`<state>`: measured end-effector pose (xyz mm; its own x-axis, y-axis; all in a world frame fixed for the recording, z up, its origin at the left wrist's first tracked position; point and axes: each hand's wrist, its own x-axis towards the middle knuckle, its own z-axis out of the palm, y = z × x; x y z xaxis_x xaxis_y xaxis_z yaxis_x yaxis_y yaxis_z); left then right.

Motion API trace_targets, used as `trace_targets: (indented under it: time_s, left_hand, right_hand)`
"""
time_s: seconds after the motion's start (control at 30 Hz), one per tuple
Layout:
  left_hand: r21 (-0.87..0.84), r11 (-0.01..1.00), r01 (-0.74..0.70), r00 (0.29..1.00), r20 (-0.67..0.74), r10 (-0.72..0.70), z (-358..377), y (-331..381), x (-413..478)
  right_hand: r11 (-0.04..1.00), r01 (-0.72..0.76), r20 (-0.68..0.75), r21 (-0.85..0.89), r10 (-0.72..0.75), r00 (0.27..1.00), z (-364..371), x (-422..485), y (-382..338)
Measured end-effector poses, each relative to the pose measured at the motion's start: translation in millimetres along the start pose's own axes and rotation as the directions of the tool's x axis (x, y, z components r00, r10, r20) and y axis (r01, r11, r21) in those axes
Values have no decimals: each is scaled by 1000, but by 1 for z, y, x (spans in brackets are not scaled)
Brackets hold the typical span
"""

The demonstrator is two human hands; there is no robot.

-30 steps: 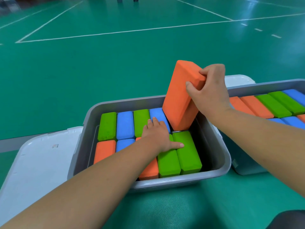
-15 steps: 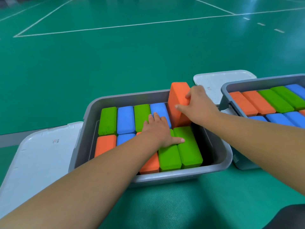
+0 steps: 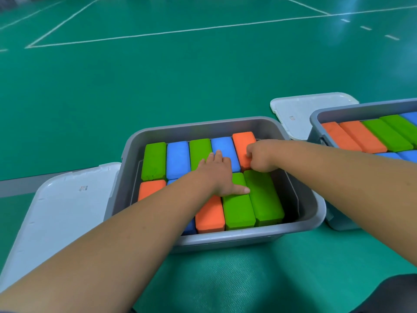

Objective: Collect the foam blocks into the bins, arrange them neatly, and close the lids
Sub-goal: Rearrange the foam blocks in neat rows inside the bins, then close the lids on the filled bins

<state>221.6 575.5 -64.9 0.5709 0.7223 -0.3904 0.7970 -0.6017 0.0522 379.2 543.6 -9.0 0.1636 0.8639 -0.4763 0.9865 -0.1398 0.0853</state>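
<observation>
A grey bin [image 3: 203, 123] on the green floor holds two rows of foam blocks in green, blue and orange. An orange block [image 3: 242, 141] lies flat at the right end of the far row, next to a blue block [image 3: 222, 146]. My right hand [image 3: 261, 157] is on the orange block's near end with its fingers curled around it. My left hand [image 3: 216, 175] rests flat on the blocks in the middle, its thumb on a green block [image 3: 237, 208]. My left forearm hides part of the near row.
A second grey bin [image 3: 361, 108] packed with blocks stands at the right, partly out of view. One white lid [image 3: 56, 211] lies flat left of the middle bin, another white lid [image 3: 311, 109] behind, between the bins. Open court floor stretches beyond.
The orange block, held tilted above the bin by my right hand, has come down and now lies flat in the far row. My left hand has stayed flat on the blocks.
</observation>
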Motion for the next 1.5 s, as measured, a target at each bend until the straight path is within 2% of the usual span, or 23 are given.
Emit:
trace_targets:
  time_s: [0.07,0.2,0.3,0.53,0.6,0.7,0.77,0.93,1.03,1.17,1.27,1.33,1.43,1.5]
  left_hand:
    - [9,999,-36,999,0,36,-1,-9,1]
    - [24,998,-65,997,41,64,-2,-27,-5]
    - [11,996,-88,994,65,87,-4,-35,-13]
    - [-11,998,-68,992,101,69,-5,-49,-21]
    - [-14,998,-64,991,118,66,-4,-51,-20]
    - [-14,997,-72,987,145,73,-4,-52,-18]
    - [6,997,-71,985,157,69,-5,-50,-17]
    - [13,998,-67,984,164,64,-7,-45,-16]
    - [-16,995,-103,988,115,104,-9,-51,-24]
    - [-64,991,-114,987,107,121,-13,-82,-51]
    - [-77,993,-85,994,65,90,-24,-115,-79]
    - [-128,991,-27,1000,9,28,-33,-139,-99]
    - [-205,975,85,993,-67,-101,-50,-178,-132]
    - [-250,952,175,979,-56,-194,-62,-203,-159]
  right_hand:
    - [1000,-4,-24,24,5,1000,2,-2,2]
    - [982,8,-190,187,28,981,22,-1,8]
    - [983,38,-217,177,1,976,23,-3,6]
    - [991,93,-177,99,-74,981,33,5,0]
    - [994,109,-144,24,-105,984,38,7,0]
    - [987,105,28,-125,-103,994,27,6,-2]
    - [985,110,94,-130,-98,991,14,5,-2]
    - [973,102,44,-209,-95,994,14,3,-11]
    - [970,104,2,-218,-106,994,9,-2,-27]
    - [971,120,31,-209,-115,993,-3,1,-44]
    - [989,129,-101,-78,-136,986,-5,10,-65]
    - [981,184,-227,54,-168,959,-12,15,-88]
    - [915,370,-410,161,-278,868,-24,15,-130]
    - [847,503,-477,171,-376,795,-31,7,-162]
